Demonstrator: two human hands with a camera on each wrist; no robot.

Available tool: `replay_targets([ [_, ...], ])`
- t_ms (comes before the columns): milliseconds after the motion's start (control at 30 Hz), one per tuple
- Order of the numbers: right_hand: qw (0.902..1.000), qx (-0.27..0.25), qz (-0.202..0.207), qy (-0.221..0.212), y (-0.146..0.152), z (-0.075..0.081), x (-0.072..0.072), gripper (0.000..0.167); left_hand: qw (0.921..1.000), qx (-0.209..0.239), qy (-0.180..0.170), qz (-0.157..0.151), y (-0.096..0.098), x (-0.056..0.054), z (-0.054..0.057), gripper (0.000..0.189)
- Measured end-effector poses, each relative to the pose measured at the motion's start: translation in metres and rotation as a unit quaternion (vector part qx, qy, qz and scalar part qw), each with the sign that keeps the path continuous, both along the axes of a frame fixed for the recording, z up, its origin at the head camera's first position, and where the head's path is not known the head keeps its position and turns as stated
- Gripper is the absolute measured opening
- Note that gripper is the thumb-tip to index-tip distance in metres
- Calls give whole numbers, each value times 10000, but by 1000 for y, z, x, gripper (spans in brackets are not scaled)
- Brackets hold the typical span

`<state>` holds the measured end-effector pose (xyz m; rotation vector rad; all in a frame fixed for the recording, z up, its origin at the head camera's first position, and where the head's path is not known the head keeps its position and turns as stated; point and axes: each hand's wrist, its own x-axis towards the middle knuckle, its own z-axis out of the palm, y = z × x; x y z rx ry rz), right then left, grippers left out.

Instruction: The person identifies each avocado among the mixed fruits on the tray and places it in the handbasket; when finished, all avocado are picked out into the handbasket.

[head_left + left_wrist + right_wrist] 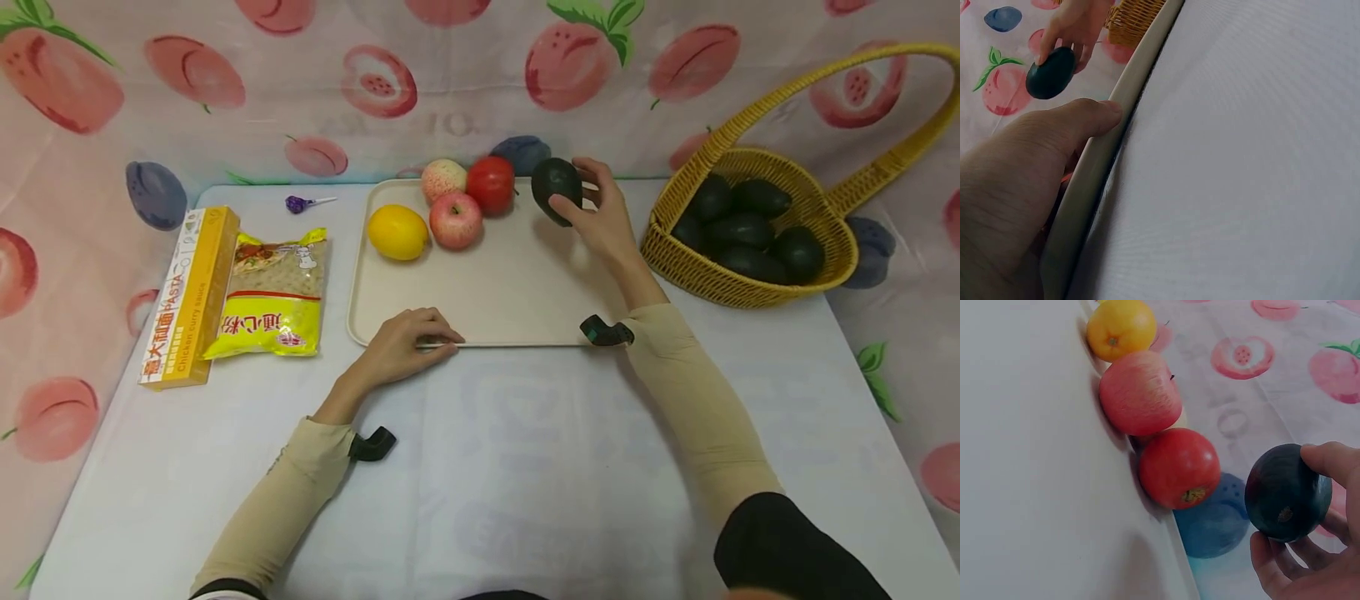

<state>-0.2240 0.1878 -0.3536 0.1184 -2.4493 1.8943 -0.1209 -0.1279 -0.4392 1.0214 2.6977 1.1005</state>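
Note:
In the head view my right hand holds a dark avocado between thumb and fingers, raised above the back right part of a beige tray. The right wrist view shows this avocado beside a red tomato-like fruit, apart from it. At the tray's front edge, my left hand grips the rim, its thumb along the outside in the left wrist view. On the tray are a yellow lemon-like fruit, a pink apple and a pale speckled peach-like fruit.
A yellow wicker basket with a tall handle stands to the right, with several dark avocados inside. Left of the tray lie a pasta box, a yellow pasta bag and a purple-wrapped lollipop. Fruit-printed cloth hangs behind.

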Motion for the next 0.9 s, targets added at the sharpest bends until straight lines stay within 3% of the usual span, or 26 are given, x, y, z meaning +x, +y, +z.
replay_targets([
  [233, 9992, 109, 156, 359, 2, 17, 24, 61, 10000, 43, 47, -73, -1, 0, 0, 13],
  [533, 9978, 54, 217, 617, 12, 23, 41, 60, 9999, 49, 71, -96, -1, 0, 1, 12],
  [900, 9922, -280, 574, 1072, 29, 29, 66, 57, 9999, -18, 92, -100, 0, -2, 2, 13],
])
